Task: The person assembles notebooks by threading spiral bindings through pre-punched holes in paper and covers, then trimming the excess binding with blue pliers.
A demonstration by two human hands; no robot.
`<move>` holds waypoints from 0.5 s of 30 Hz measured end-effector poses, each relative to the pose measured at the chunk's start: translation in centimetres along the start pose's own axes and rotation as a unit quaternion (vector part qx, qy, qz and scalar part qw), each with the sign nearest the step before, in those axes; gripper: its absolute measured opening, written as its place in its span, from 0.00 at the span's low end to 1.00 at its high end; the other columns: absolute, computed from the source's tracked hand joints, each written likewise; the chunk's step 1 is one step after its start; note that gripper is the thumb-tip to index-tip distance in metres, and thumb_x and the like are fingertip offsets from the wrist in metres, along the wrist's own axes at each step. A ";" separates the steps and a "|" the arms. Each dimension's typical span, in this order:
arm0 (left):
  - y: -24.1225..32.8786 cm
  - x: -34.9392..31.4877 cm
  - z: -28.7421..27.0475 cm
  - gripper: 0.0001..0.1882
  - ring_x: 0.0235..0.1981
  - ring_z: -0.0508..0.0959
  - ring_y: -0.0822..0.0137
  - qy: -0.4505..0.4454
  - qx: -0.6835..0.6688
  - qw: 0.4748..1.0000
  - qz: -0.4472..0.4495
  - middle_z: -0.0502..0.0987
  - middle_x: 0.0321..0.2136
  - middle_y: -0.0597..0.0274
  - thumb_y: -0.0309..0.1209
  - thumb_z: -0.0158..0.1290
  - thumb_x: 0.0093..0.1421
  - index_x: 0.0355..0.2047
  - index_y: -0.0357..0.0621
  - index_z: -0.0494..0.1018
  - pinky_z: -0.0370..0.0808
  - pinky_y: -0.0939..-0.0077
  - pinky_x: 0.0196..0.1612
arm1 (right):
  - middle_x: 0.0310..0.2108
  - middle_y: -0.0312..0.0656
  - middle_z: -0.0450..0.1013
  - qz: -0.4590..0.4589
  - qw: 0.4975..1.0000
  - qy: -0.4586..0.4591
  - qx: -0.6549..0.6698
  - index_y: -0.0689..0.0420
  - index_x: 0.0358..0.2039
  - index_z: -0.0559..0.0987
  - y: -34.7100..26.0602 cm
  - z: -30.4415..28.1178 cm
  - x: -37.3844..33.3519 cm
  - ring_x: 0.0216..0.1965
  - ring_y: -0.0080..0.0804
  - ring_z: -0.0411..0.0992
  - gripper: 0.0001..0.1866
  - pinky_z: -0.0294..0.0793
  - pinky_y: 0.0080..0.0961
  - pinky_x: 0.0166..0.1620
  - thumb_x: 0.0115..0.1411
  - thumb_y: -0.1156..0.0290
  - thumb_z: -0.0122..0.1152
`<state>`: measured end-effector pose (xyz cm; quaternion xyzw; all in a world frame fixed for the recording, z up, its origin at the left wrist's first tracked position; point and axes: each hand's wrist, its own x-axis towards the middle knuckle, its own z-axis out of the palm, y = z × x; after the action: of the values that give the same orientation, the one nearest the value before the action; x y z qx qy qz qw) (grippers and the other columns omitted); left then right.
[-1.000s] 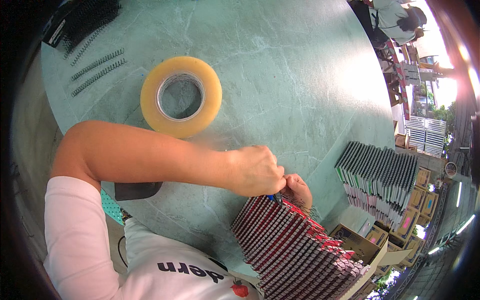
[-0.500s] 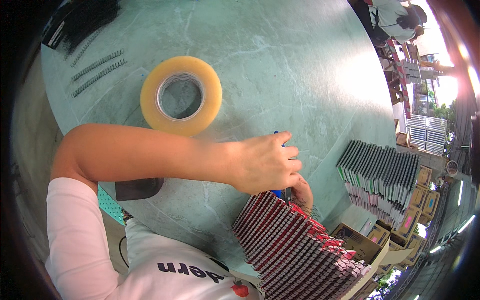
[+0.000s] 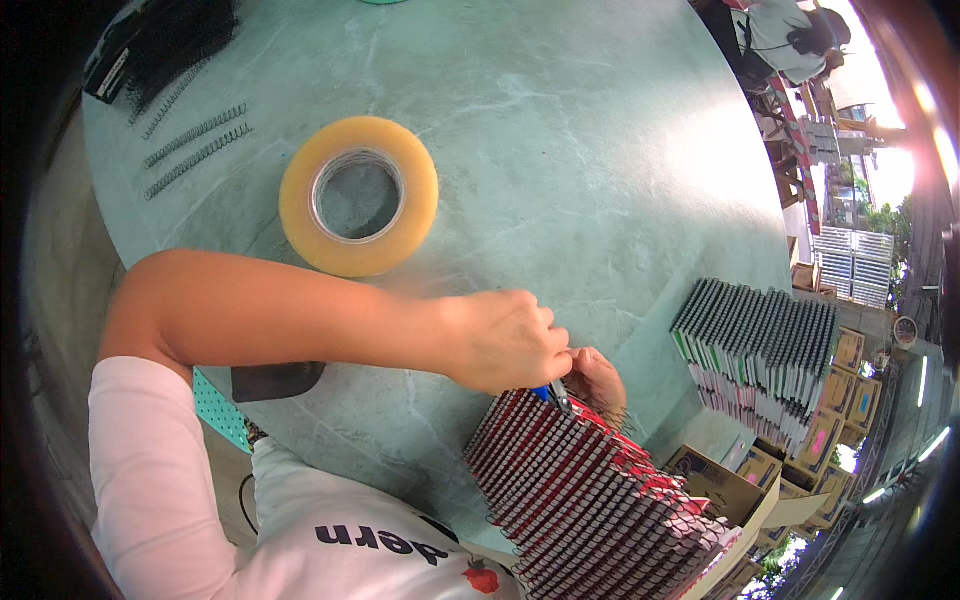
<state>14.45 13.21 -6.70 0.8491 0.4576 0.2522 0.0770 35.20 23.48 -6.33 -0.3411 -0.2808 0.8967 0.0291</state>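
Blue-handled tool (image 3: 548, 394) in pinched left hand (image 3: 505, 342)

Left hand (image 3: 505, 340) drops back from its lift — fingers closing again on the small blue tool (image 3: 545, 393) at the stack of red notebooks (image 3: 590, 500), toward five o'clock.

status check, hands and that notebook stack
Left hand and right hand both at top of red notebook stack, pinching small blue-handled tool. Tape roll clear.
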 end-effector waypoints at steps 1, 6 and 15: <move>-0.1 -0.1 -0.3 0.12 0.26 0.74 0.67 0.029 0.009 1.000 0.007 0.73 0.24 0.65 0.32 0.50 0.51 0.36 0.41 0.73 0.69 0.74 0.29 | 0.36 0.57 0.74 0.002 1.000 -0.029 0.010 0.74 0.38 0.73 -0.1 0.1 0.3 0.35 0.37 0.75 0.21 0.75 0.33 0.40 0.62 0.63 0.50; -0.1 0.2 -1.2 0.09 0.29 0.72 0.67 0.114 0.050 0.992 0.020 0.72 0.23 0.66 0.31 0.52 0.49 0.30 0.43 0.72 0.67 0.73 0.35 | 0.37 0.57 0.73 0.042 0.991 -0.112 0.067 0.74 0.37 0.73 -0.7 0.0 1.3 0.36 0.37 0.75 0.21 0.75 0.33 0.41 0.62 0.63 0.49; 0.3 0.3 -0.9 0.11 0.22 0.72 0.68 0.008 0.029 1.000 -0.004 0.72 0.21 0.64 0.31 0.51 0.49 0.32 0.41 0.72 0.67 0.75 0.26 | 0.33 0.52 0.75 -0.110 0.991 0.065 -0.047 0.67 0.34 0.74 1.1 1.1 -0.2 0.35 0.37 0.74 0.22 0.75 0.35 0.39 0.66 0.58 0.43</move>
<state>14.38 13.21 -5.67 0.8472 0.4687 0.2451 0.0497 34.84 22.01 -6.13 -0.3665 -0.3556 0.8500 0.1295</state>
